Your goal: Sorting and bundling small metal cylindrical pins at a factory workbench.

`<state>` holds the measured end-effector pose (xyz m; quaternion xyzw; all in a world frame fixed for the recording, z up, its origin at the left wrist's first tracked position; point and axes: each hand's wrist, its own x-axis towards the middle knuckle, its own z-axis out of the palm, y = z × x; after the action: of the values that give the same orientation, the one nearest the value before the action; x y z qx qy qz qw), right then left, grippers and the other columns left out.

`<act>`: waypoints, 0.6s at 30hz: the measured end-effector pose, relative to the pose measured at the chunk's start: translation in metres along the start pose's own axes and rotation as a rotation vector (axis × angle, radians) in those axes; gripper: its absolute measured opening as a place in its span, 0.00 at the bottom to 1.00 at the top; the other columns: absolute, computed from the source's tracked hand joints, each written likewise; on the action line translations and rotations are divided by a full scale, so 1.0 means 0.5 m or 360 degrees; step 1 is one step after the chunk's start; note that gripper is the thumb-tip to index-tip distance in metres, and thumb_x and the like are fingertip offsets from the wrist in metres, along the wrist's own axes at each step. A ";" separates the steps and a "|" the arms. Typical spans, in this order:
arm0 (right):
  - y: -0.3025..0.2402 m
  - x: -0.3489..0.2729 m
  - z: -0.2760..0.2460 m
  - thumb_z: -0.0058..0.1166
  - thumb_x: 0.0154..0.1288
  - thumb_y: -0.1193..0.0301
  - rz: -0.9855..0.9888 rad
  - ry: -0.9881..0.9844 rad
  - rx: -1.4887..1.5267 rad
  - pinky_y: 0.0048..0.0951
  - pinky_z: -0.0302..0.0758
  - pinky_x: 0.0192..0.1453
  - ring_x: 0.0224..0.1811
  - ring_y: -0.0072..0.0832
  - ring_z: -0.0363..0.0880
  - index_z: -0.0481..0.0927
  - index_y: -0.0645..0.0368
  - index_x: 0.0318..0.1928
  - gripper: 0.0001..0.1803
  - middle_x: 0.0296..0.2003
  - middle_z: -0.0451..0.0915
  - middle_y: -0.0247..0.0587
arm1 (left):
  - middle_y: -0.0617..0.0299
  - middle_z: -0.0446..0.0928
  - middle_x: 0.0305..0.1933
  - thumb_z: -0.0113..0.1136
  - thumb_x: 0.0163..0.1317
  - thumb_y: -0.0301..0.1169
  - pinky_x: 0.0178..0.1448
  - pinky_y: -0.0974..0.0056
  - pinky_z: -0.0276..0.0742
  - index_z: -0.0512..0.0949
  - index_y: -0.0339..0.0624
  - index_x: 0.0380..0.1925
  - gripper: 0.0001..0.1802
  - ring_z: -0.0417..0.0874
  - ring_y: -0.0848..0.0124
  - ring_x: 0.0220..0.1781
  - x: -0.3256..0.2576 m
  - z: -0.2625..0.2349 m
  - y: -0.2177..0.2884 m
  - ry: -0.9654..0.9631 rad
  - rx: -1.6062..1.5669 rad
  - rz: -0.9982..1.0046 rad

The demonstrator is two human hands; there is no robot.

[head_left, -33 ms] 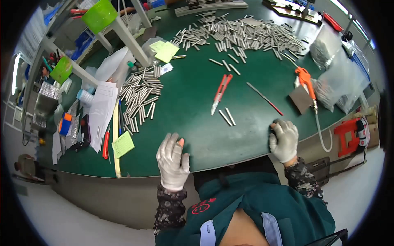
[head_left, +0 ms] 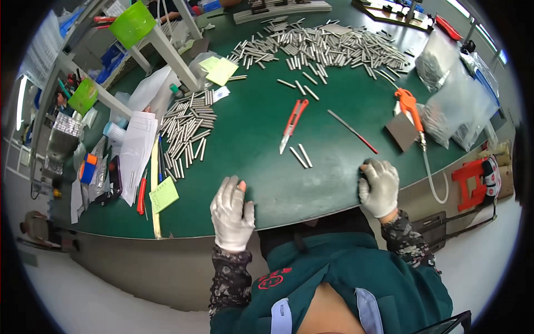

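Observation:
My left hand [head_left: 231, 214], in a pale glove with a bare fingertip showing, rests palm down at the table's near edge. Its fingers are stretched out and it holds nothing. Over to the right, my right hand [head_left: 379, 188], gloved too, lies on the table with fingers loosely bent and slightly apart; nothing shows in it. Between and beyond the hands lie two short metal pins [head_left: 301, 156], a red utility knife [head_left: 292, 126] with its blade out, and a thin rod with a red end [head_left: 352, 131], which is nearest my right hand.
A large heap of metal pins [head_left: 328, 47] spreads across the far side, and a smaller pile [head_left: 188, 128] lies left. An orange air gun [head_left: 409, 106], a brown square plate [head_left: 401, 131] and plastic bags [head_left: 461, 111] are right. Papers [head_left: 138, 147] and a red-handled tool [head_left: 142, 195] lie left.
Things on the table sit slightly further left in the picture, as the view has shifted a little. Both hands keep nearly the same pose and place.

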<state>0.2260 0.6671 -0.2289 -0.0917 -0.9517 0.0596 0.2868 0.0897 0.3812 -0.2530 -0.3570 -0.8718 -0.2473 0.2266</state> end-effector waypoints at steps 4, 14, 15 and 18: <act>0.023 -0.030 -0.018 0.51 0.47 0.69 0.0025 -0.0012 -0.0041 0.38 0.67 0.44 0.41 0.37 0.73 0.75 0.56 0.32 0.09 0.37 0.76 0.38 | 0.50 0.74 0.50 0.61 0.45 0.24 0.59 0.54 0.69 0.73 0.36 0.47 0.24 0.73 0.51 0.55 -0.009 0.017 0.006 0.0094 -0.0024 -0.0079; 0.081 0.045 -0.006 0.49 0.53 0.73 -0.0068 0.0026 -0.0409 0.34 0.69 0.41 0.40 0.32 0.75 0.74 0.54 0.39 0.11 0.35 0.75 0.35 | 0.51 0.77 0.45 0.63 0.45 0.23 0.56 0.57 0.71 0.76 0.39 0.43 0.20 0.76 0.55 0.51 -0.013 0.025 -0.013 0.0140 -0.0044 -0.0091; 0.089 0.056 0.001 0.46 0.55 0.74 -0.0007 -0.0122 -0.0453 0.34 0.70 0.41 0.41 0.31 0.75 0.74 0.54 0.41 0.11 0.35 0.75 0.36 | 0.51 0.77 0.45 0.63 0.45 0.23 0.56 0.57 0.71 0.76 0.39 0.43 0.20 0.76 0.55 0.51 -0.013 0.029 -0.016 0.0150 -0.0050 -0.0080; 0.103 0.065 0.012 0.44 0.59 0.74 -0.0010 -0.0348 -0.0491 0.34 0.76 0.36 0.37 0.35 0.79 0.74 0.55 0.41 0.10 0.33 0.77 0.41 | 0.52 0.77 0.45 0.63 0.45 0.22 0.56 0.58 0.72 0.77 0.39 0.43 0.20 0.76 0.56 0.51 -0.017 0.032 -0.022 0.0168 -0.0108 -0.0071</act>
<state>0.2031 0.7236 -0.2249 -0.1246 -0.9753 -0.0783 0.1645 0.0834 0.3793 -0.2730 -0.3314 -0.8575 -0.3003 0.2543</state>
